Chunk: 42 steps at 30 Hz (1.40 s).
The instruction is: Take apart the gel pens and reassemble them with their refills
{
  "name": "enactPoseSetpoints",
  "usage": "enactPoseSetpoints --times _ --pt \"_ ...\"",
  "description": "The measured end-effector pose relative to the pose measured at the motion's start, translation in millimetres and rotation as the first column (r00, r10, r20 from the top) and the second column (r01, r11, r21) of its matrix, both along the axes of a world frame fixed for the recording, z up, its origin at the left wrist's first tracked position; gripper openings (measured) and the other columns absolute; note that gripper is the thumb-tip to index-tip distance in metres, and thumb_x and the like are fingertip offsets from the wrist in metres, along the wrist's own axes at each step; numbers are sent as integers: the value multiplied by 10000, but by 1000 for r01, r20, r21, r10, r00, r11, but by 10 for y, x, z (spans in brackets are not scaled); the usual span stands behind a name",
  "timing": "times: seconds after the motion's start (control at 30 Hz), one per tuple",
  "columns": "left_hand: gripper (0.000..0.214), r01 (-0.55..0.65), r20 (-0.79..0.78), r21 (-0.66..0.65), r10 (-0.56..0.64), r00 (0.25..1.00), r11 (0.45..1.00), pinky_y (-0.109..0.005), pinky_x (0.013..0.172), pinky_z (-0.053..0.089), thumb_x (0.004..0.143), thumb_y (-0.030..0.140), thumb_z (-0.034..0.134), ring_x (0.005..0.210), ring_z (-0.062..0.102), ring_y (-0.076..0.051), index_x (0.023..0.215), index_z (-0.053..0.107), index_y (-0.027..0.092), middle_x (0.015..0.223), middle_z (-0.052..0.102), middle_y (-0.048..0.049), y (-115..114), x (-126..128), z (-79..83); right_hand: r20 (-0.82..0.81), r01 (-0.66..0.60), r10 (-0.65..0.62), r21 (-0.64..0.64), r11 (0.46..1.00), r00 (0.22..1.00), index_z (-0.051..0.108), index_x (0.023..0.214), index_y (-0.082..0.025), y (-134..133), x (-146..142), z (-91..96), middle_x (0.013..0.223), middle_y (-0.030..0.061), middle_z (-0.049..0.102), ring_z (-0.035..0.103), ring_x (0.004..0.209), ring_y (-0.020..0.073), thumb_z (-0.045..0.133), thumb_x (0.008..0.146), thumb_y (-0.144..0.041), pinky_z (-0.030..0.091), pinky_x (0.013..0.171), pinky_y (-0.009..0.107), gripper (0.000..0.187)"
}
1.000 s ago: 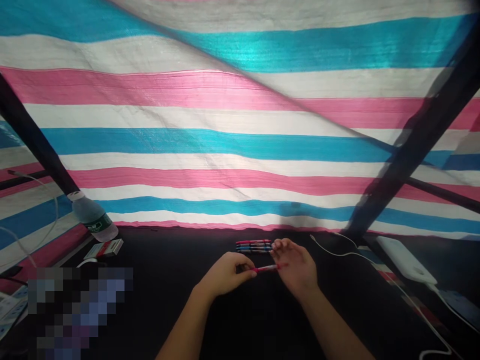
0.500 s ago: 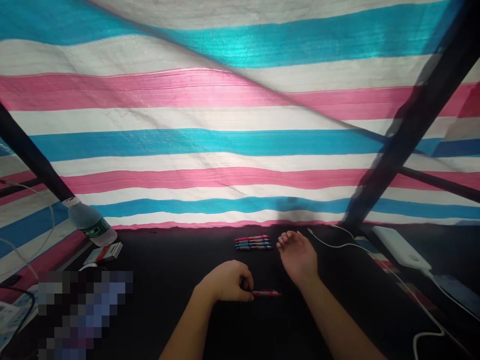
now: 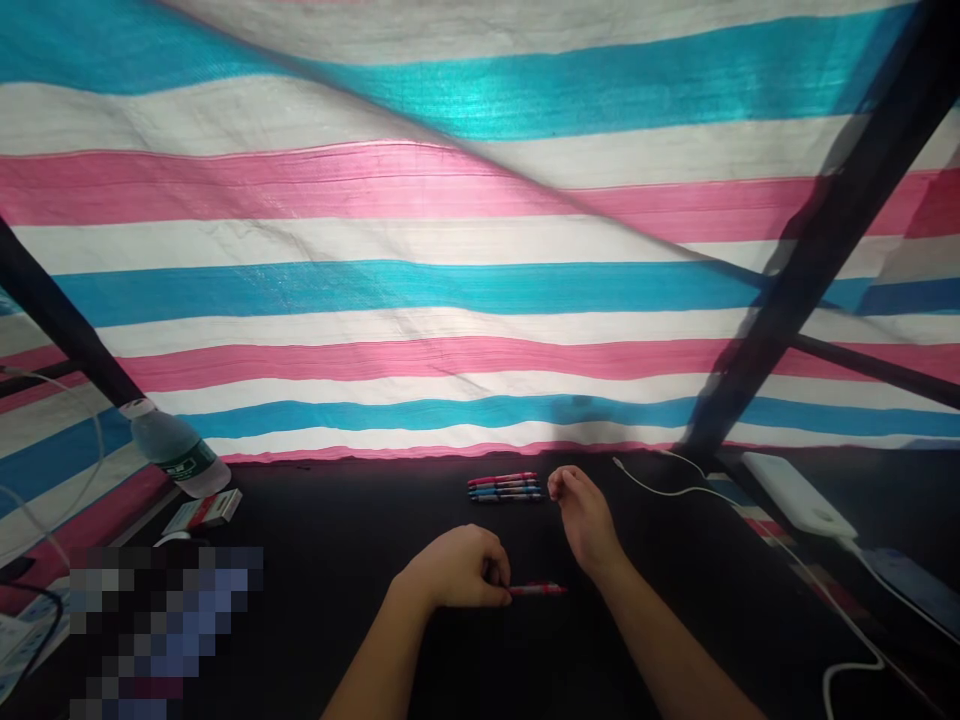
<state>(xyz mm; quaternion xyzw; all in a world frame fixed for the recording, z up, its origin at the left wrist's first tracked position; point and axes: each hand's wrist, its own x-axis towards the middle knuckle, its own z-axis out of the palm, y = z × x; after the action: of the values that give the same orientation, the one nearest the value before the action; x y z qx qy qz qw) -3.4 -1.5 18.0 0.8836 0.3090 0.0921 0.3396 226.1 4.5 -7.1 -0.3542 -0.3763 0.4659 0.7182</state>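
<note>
My left hand (image 3: 457,568) is closed on one end of a red pen (image 3: 541,590), and the pen's other end points right, low over the black tabletop. Farther back, several pens (image 3: 504,487) with red, blue and dark parts lie side by side in a row. Just right of that row is my right hand (image 3: 589,520), its fingers loosely bent with nothing seen in them. A small gap shows between its fingertips and the pen ends.
At the left stand a water bottle (image 3: 180,455) and a small box (image 3: 202,512). A white power bank (image 3: 799,495) with a white cable (image 3: 840,610) lies at the right, near a phone (image 3: 911,590). Striped sheeting (image 3: 450,360) hangs behind the black tabletop (image 3: 337,510).
My right hand has turned and shifted slightly left toward the row of pens, its fingers bending more. My left hand keeps hold of the red pen, nearly still.
</note>
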Motion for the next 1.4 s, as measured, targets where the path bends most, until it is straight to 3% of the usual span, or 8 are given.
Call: enactPoseSetpoints --times 0.13,0.3,0.43,0.6,0.87,1.17,1.27,1.4 --pt "153 -12 11 17 12 1000 1000 -239 550 404 744 353 806 648 610 -140 854 786 249 814 705 14 -6 4 18 313 76 -70 -7 997 947 643 781 -233 -24 7 -41 741 3 548 488 730 207 667 893 -437 403 705 330 234" --pt "120 -280 134 194 258 957 940 -274 666 449 887 298 654 786 628 -185 866 745 224 861 682 -25 82 -7 17 799 127 -175 125 984 575 745 915 -257 6 36 -173 900 68 639 537 895 284 655 888 -338 435 845 420 124" --pt "156 -478 246 265 420 873 838 -320 801 492 910 178 573 953 628 -226 945 719 222 990 663 -61 190 -42 -83 915 102 -160 131 986 371 756 1056 -302 33 49 -282 998 84 641 539 966 307 651 886 -262 446 912 474 205" --pt "275 -517 292 294 439 850 804 -388 967 495 886 122 590 1071 602 -248 1102 709 243 1089 647 -70 251 -51 -209 956 74 -112 95 993 273 753 1091 -310 34 68 -341 1030 93 629 536 997 318 653 893 -244 451 915 494 232" --pt "406 -485 284 317 406 869 815 -433 1008 486 880 104 601 1113 568 -260 1246 673 264 1150 623 -72 262 -5 -320 956 45 -81 71 996 283 717 1177 -334 54 77 -368 1050 90 615 548 1009 321 656 892 -245 458 930 498 305" --pt "369 -483 238 326 423 874 813 -416 979 482 884 139 630 1097 548 -256 1225 688 268 1119 605 -66 256 8 -352 964 25 -18 12 1000 266 721 889 -296 38 76 -375 978 68 613 559 966 293 672 894 -269 452 876 451 57" --pt "277 -487 247 321 425 871 813 -415 955 487 885 153 652 1077 552 -261 1124 735 266 1096 625 -65 263 4 -329 929 -29 8 3 1000 371 707 877 -278 16 44 -288 950 56 654 576 953 282 632 928 -306 446 874 431 95" --pt "191 -503 337 250 412 846 828 -396 934 490 906 191 664 1040 595 -252 1040 768 278 1042 689 -53 270 2 -249 749 -71 117 -93 993 652 676 851 -241 7 -2 -162 763 11 644 589 731 223 583 959 -461 446 696 345 262"
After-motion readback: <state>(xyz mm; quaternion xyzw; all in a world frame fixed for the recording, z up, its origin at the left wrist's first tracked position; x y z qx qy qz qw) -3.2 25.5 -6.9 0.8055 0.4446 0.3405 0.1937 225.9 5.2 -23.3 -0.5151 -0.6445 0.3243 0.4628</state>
